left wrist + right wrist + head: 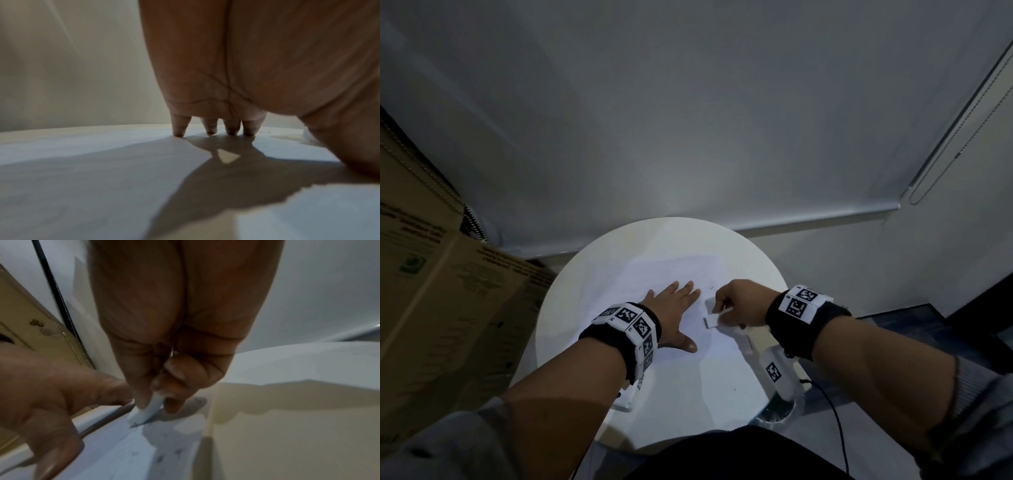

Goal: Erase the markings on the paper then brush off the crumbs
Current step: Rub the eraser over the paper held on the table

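A white sheet of paper point(671, 270) lies on a round white table point(571, 294). My left hand point(674, 305) lies flat on the sheet, with its fingers point(211, 128) spread and their tips pressing down. Just to its right, my right hand point(736, 301) pinches a small white eraser point(148, 410) between thumb and fingers. The eraser's lower end touches the paper point(123, 451). Faint pencil marks point(159, 459) and small dark specks point(711, 287) show on the sheet near the eraser. In the right wrist view my left hand point(51, 394) shows at the left.
A large cardboard box point(431, 291) stands close against the table's left side. Behind the table is a pale wall, with a roller blind and its bead chain point(945, 154) at the right. A black cable point(835, 421) hangs off the table's right edge.
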`<state>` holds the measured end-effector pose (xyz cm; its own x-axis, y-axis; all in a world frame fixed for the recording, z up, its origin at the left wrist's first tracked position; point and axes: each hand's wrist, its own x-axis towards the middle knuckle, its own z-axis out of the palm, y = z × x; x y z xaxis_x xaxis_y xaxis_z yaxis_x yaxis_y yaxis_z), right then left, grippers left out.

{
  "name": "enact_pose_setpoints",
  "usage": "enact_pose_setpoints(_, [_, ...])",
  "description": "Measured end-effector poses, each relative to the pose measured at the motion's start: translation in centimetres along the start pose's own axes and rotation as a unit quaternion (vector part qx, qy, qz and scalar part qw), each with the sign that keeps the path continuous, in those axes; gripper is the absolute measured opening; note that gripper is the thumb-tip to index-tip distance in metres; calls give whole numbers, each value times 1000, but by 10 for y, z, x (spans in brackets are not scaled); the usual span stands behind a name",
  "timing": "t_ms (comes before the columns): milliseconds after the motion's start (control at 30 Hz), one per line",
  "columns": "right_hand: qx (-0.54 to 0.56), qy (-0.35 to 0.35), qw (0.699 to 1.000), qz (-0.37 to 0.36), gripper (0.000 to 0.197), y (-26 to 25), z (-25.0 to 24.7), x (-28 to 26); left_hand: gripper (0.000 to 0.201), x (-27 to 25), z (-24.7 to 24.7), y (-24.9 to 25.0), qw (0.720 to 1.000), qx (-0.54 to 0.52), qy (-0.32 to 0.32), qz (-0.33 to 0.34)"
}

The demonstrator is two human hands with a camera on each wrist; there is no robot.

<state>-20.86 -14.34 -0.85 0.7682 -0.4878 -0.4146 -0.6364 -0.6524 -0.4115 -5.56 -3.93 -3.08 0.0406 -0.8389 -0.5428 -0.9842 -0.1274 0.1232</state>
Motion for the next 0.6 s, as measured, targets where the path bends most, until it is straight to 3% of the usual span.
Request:
enact_pose_setpoints(133, [-4, 93, 994, 49, 17, 10, -12, 3, 108, 0, 0, -1, 1000, -3, 0, 2])
enact_pose_setpoints(300, [26, -17, 1000, -4, 9, 8, 3, -8, 108, 0, 0, -1, 1000, -6, -1, 4])
enact_pose_setpoints(467, [7, 103, 994, 46, 18, 11, -6, 0, 108, 0, 0, -1, 1000, -5, 1, 3])
enact_pose_setpoints(600, [18, 24, 1000, 2, 16, 2, 8, -10, 107, 0, 0, -1, 1000, -4, 1, 5])
